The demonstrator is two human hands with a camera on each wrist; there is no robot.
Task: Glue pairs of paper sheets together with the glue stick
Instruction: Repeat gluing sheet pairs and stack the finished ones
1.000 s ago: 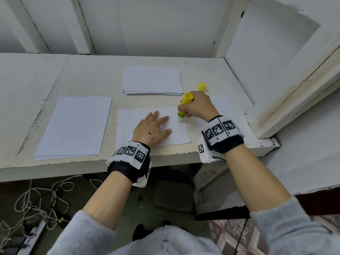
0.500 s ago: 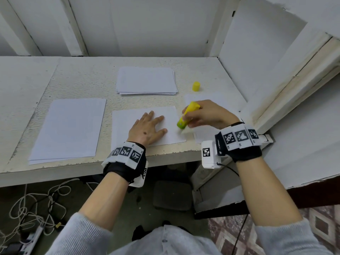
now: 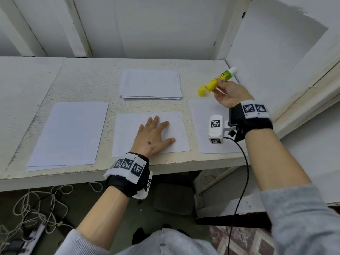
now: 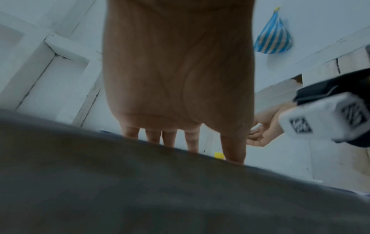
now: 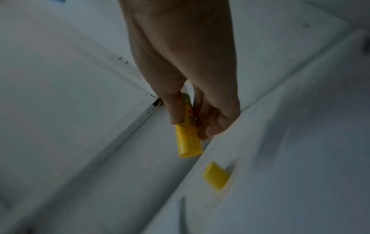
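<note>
left hand (image 3: 153, 138) flat, fingers spread on centre sheet (image 3: 176, 126) near table (image 3: 82, 85) front edge, right hand (image 3: 229, 93) raised, pinching glue stick (image 3: 219, 80) above its loose yellow cap (image 3: 201, 91)

On the white painted wooden table (image 3: 77, 83), a thick stack of white paper sheets (image 3: 150, 86) lies toward the back. In front of it a single white paper sheet (image 3: 176, 142) lies at the near edge, with the left hand (image 3: 150, 139) flat on it. Left of that sheet lies a low pile of white sheets (image 3: 68, 133); to its right, another white sheet (image 3: 202, 122). Right of the back stack sits the small yellow plastic cap (image 3: 201, 93), and the right hand (image 3: 230, 95) holds the yellow glue stick tube (image 3: 218, 80) above it.
</note>
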